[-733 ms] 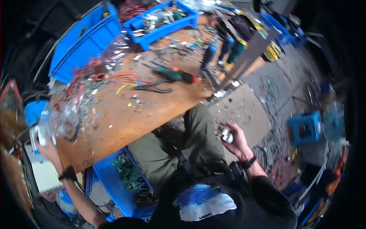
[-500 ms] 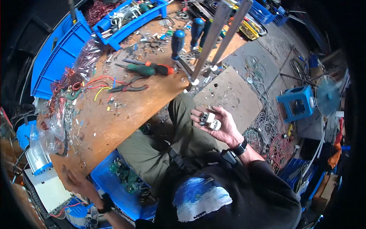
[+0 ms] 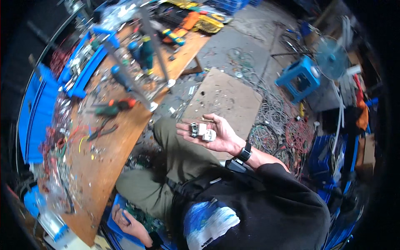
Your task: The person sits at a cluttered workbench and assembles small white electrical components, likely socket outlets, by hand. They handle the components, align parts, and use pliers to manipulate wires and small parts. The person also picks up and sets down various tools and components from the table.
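My right hand (image 3: 224, 136) is palm up in front of my lap, with small parts lying across its fingers and palm. Among them are a white block-shaped part (image 3: 202, 128), a white round-ended part (image 3: 209, 135) and a dark part with metal pins (image 3: 193, 129). Low at the left, my left hand (image 3: 133, 228) hangs over a blue bin (image 3: 111, 220), palm partly upward. Its fingers are apart and loosely bent, and I see nothing in them. Green circuit boards (image 3: 152, 223) lie in that bin, beside my left leg.
The wooden bench (image 3: 106, 166) on the left carries pliers (image 3: 102, 131), screwdrivers (image 3: 114, 107), wires and scraps. Upright metal bars (image 3: 156, 46) rise from its edge. A brown board (image 3: 227, 93) lies on the floor, with tangled cables (image 3: 273, 108) and a blue stool (image 3: 298, 79) beyond.
My left hand has moved from the bench's near edge, rightward and down to the blue bin. My right hand still holds the parts. The view has swung right, shifting the bench left.
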{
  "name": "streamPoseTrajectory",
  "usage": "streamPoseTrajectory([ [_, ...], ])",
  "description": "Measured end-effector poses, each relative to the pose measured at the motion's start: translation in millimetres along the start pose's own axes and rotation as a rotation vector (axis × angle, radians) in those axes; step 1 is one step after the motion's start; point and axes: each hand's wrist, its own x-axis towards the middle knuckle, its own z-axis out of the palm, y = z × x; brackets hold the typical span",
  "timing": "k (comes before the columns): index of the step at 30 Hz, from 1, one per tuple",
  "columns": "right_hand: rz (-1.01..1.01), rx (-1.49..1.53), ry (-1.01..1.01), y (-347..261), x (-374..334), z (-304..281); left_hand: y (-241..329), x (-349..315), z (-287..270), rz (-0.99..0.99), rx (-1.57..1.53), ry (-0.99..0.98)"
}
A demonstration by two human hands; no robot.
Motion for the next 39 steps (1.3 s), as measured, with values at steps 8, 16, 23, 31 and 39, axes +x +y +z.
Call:
streamPoseTrajectory([
  [8,-0.242,-0.044,-0.048,-65.3,-65.0,12.3,84.5,14.9,38.2,0.093,-0.221,-0.208],
  [16,-0.503,-0.031,-0.068,-122.5,-145.4,5.0,126.5,33.9,79.7,0.277,-0.232,-0.366],
  [23,-0.790,-0.065,0.308,-201.3,-210.7,-138.8,125.7,34.4,95.9,0.096,-0.367,-0.478],
  [31,-1.094,0.188,0.679,-228.6,-306.2,-247.1,17.3,50.3,114.5,0.040,-0.316,-0.467],
  [39,-1.338,0.361,0.679,-209.7,-383.8,-303.1,48.8,64.5,117.8,0.087,-0.273,-0.482],
])
